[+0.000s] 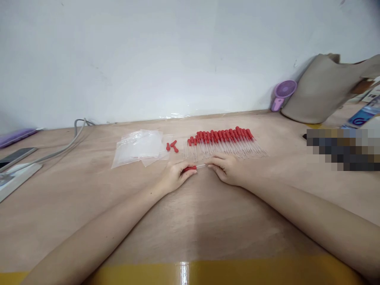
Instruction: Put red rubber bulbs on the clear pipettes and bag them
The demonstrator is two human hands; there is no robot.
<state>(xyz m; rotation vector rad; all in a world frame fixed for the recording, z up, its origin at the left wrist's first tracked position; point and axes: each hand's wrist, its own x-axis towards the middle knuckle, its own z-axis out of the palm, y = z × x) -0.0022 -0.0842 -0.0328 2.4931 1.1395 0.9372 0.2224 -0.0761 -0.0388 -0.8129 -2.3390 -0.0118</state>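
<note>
Between my hands a glass dropper tube (201,166) lies roughly level, its left end meeting a red rubber bulb (190,168). My left hand (175,175) pinches the bulb between thumb and fingers. The tube's right part is gripped by the fingertips of my right hand (226,168). Just beyond, a long row of droppers with red bulbs (219,136) lies side by side, tips toward me. A few bare glass tubes (186,149) rest at the row's left end. Several loose red bulbs (172,146) lie left of them.
Clear plastic bags (139,144) are piled left of the bulbs. At the far left are a phone (18,156), a grey cable (63,148) and a purple case (18,137). A purple handheld fan (284,90), a beige bag (317,89) and a bottle (363,114) stand at the right.
</note>
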